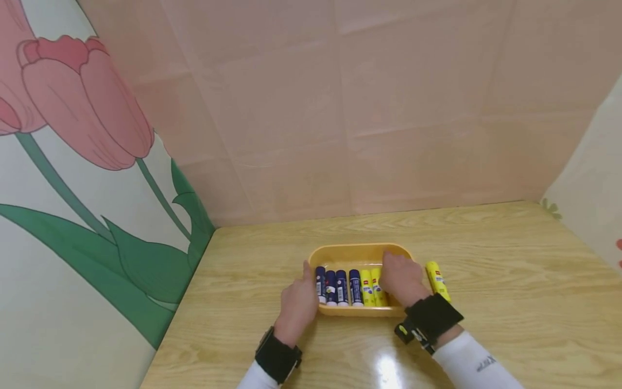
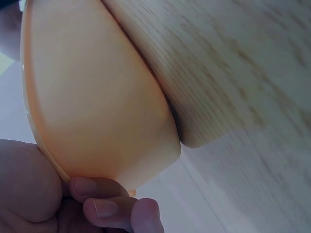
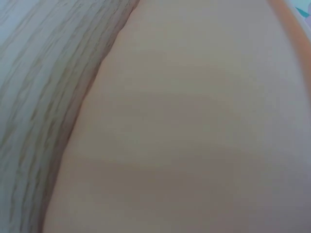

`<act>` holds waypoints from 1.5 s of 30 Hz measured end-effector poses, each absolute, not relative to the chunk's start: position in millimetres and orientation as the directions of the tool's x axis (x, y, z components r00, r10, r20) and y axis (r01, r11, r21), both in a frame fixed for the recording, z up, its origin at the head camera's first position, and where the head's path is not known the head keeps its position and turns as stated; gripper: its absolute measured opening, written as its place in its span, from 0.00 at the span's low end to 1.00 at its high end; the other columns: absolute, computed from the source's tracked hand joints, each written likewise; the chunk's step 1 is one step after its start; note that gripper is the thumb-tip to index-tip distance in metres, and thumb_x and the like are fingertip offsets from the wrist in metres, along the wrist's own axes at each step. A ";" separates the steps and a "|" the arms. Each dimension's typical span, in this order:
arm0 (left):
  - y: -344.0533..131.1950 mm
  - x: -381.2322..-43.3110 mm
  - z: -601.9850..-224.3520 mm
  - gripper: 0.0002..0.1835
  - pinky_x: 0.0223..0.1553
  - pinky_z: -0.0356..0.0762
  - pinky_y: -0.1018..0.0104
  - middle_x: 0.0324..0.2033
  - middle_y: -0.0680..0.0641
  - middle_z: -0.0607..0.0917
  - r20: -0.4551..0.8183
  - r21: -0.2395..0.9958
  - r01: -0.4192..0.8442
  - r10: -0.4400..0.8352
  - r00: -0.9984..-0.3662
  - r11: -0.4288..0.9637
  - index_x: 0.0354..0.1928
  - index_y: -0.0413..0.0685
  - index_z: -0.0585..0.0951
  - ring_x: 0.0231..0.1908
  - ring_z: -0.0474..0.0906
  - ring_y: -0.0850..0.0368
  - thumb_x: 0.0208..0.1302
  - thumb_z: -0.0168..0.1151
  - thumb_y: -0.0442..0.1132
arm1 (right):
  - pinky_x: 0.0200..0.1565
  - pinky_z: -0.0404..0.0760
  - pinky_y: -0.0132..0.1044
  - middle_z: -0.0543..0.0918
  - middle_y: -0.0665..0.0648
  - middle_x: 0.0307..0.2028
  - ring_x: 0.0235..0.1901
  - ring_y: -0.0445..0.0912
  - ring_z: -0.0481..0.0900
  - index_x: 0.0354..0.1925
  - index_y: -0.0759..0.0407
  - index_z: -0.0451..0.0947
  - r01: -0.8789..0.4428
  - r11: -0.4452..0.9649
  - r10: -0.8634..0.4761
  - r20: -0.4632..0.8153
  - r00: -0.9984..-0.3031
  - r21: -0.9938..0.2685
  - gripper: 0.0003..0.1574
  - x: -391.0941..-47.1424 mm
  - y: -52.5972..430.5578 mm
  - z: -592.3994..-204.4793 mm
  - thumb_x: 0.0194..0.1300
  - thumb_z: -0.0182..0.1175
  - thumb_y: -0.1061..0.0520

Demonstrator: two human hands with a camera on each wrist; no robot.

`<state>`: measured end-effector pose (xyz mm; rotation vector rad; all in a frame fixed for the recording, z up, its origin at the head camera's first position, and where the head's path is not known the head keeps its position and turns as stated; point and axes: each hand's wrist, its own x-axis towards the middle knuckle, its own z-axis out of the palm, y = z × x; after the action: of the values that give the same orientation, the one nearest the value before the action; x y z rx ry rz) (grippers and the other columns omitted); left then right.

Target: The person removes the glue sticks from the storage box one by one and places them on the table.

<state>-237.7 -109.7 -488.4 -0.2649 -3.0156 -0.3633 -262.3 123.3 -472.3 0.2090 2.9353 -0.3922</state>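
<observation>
A shallow yellow-orange plastic tray (image 1: 357,312) sits on the table. Dark blue glue sticks (image 1: 342,286), several in a row, lie side by side in its left half, followed by two yellow glue sticks (image 1: 367,288). My left hand (image 1: 298,302) holds the tray's left end; in the left wrist view its thumb and fingers (image 2: 104,208) meet at the rim. Over the tray's right end, my right hand (image 1: 402,278) reaches inside, beside the yellow sticks. Its fingertips are hidden, so I cannot tell what they hold. The right wrist view shows mostly the tray's outer wall (image 3: 184,121).
Another yellow glue stick (image 1: 438,281) lies on the wooden table (image 1: 515,259), just right of the tray and near my right wrist. A pink-covered wall (image 1: 350,108) rises behind the table. To the left stands a wall panel with painted tulips (image 1: 87,102).
</observation>
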 end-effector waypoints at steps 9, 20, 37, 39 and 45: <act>-109.4 -238.4 -492.4 0.30 0.23 0.76 0.58 0.16 0.46 0.76 0.154 0.220 0.202 0.170 -0.973 0.954 0.74 0.34 0.62 0.18 0.75 0.52 0.73 0.51 0.36 | 0.24 0.72 0.42 0.78 0.64 0.34 0.29 0.54 0.74 0.65 0.69 0.64 0.139 0.944 0.101 -0.138 -0.985 -0.300 0.36 -260.9 128.6 -471.0 0.59 0.60 0.64; -110.1 -240.4 -492.2 0.31 0.26 0.77 0.58 0.16 0.47 0.75 0.118 0.228 0.186 0.162 -0.980 0.956 0.75 0.35 0.60 0.19 0.74 0.54 0.73 0.51 0.36 | 0.23 0.70 0.40 0.81 0.72 0.42 0.28 0.56 0.75 0.71 0.70 0.58 0.138 0.924 0.096 -0.135 -0.986 -0.357 0.43 -256.5 129.3 -452.6 0.60 0.58 0.63; -113.6 -242.8 -495.1 0.32 0.27 0.76 0.59 0.15 0.49 0.72 0.079 0.253 0.164 0.149 -0.986 0.953 0.76 0.38 0.58 0.18 0.70 0.55 0.73 0.51 0.36 | 0.18 0.64 0.38 0.78 0.62 0.28 0.19 0.50 0.70 0.70 0.64 0.59 0.093 0.908 0.091 -0.023 -0.996 -0.409 0.41 -242.2 130.8 -426.4 0.60 0.57 0.61; -114.1 -242.7 -495.5 0.32 0.27 0.76 0.59 0.15 0.49 0.72 0.077 0.249 0.162 0.147 -0.986 0.955 0.76 0.38 0.57 0.18 0.70 0.55 0.73 0.51 0.36 | 0.18 0.64 0.37 0.77 0.61 0.26 0.19 0.50 0.69 0.70 0.64 0.59 0.092 0.904 0.090 -0.025 -0.996 -0.418 0.40 -240.2 131.7 -424.2 0.60 0.56 0.61; -114.2 -242.5 -495.9 0.32 0.28 0.77 0.57 0.16 0.48 0.74 0.086 0.243 0.167 0.150 -0.985 0.956 0.76 0.36 0.58 0.19 0.71 0.55 0.74 0.51 0.37 | 0.19 0.66 0.37 0.77 0.61 0.27 0.19 0.50 0.70 0.70 0.63 0.57 0.102 0.896 0.102 -0.022 -0.995 -0.432 0.40 -230.3 132.6 -415.3 0.62 0.56 0.60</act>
<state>-242.5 -114.2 -495.9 -0.2470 -3.0404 -0.3862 -230.3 132.6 -415.3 0.1646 3.0600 -0.6975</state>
